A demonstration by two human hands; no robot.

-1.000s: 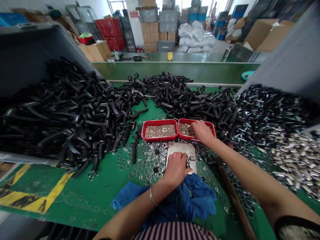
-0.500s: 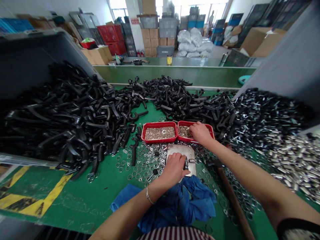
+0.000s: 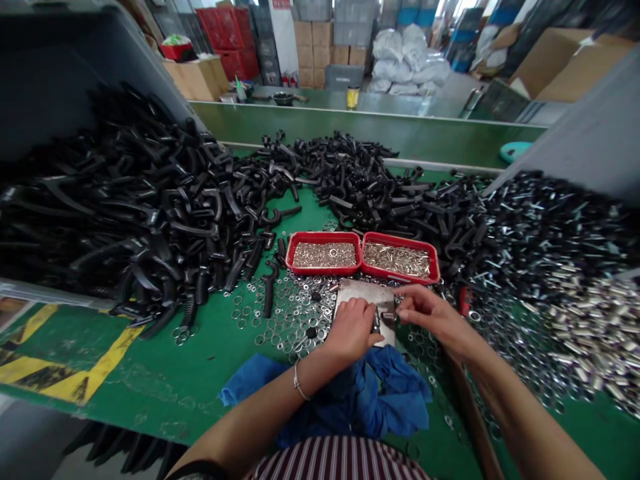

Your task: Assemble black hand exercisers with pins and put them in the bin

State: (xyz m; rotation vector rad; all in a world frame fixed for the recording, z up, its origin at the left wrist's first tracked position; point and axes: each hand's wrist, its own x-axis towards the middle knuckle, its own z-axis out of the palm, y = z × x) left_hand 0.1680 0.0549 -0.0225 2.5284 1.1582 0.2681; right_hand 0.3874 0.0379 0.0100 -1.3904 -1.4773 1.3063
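My left hand [image 3: 354,328] is closed over a small black part [image 3: 376,321], pressing it on a flat metal plate [image 3: 367,291]. Most of that part is hidden under the fingers. My right hand [image 3: 437,319] is at the plate's right edge, fingers bent and drawn together; whatever is between the fingertips is too small to make out. Beside its fingertips, a small ribbed metal piece [image 3: 387,316] rests on the plate. Behind the plate are two red trays: the left tray [image 3: 324,271] contains tiny metal pieces, the right tray [image 3: 400,275] small metal pins.
Black curved handles [image 3: 175,207] are heaped at left and back. Metal rings [image 3: 285,320] lie scattered around the plate. A blue cloth [image 3: 350,400] is in front. A wooden tool handle [image 3: 473,420] runs beneath my right forearm. Silver cylinders [image 3: 580,327] and dark bolts [image 3: 545,220] pile up right.
My right hand has come out of the right red tray and moved toward me to the plate's right edge. My left hand stays on the black part. The view has tilted downward.
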